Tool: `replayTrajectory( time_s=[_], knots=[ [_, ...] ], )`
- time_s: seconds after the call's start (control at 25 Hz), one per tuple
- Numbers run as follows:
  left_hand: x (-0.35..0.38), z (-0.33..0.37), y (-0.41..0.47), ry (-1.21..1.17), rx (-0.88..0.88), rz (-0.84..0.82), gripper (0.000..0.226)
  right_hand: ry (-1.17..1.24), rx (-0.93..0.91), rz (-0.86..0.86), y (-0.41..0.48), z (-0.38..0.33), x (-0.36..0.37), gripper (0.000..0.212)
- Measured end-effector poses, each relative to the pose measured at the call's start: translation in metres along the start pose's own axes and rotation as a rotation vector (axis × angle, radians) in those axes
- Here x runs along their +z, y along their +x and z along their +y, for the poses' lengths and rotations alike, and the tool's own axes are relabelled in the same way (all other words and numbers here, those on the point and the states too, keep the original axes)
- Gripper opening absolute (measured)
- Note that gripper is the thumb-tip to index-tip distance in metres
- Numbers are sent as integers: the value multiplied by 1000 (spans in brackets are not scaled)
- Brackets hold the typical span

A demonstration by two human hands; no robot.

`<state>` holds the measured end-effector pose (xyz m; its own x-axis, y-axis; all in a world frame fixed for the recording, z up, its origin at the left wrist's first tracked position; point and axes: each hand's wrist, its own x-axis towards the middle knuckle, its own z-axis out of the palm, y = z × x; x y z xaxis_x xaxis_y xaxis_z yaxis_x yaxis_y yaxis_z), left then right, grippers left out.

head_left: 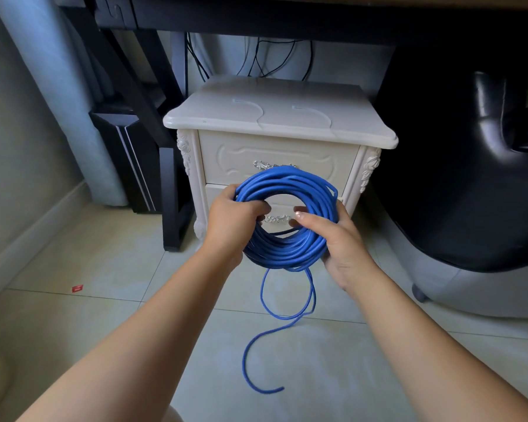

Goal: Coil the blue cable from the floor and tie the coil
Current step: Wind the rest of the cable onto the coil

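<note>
A thick round coil of blue cable (290, 190) is held up in the air in front of a white nightstand. My left hand (232, 220) grips the coil's left side, fingers curled through its middle. On the lower right side my right hand (333, 236) grips the bundle, thumb inside the ring. Below the coil one loose loop hangs down, and the free tail of the cable (250, 360) trails onto the tiled floor, its end curling near the bottom centre.
The white nightstand (281, 123) with two drawers stands right behind the coil. A black desk leg (168, 196) and a dark computer tower (128, 159) are to the left, a black chair (470, 178) on the right. A small red scrap (77, 288) lies on the floor tiles.
</note>
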<state>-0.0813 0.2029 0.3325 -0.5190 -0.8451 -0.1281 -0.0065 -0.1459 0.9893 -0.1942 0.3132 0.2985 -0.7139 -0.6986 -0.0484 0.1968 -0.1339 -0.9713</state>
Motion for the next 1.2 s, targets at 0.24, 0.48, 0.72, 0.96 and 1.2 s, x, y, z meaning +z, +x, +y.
replayTrajectory(
  time_s=[0.24, 0.48, 0.72, 0.96, 1.2],
  knots=[
    [5, -13, -1, -214, -167, 44, 25, 103, 15, 94, -3, 2, 8, 47],
    [-1, -3, 2, -31, -199, -220, 36, -47, -60, 189, -1, -9, 3, 46],
    [-7, 2, 2, 591, 405, -305, 72, -690, -295, -6, -8, -28, -2, 52],
    [-3, -5, -3, 663, 439, -241, 33, -800, -324, -106, -9, -27, -1, 57],
    [-1, 0, -2, 515, 357, -142, 26, -552, -263, -90, -10, -24, 1, 51]
  ],
)
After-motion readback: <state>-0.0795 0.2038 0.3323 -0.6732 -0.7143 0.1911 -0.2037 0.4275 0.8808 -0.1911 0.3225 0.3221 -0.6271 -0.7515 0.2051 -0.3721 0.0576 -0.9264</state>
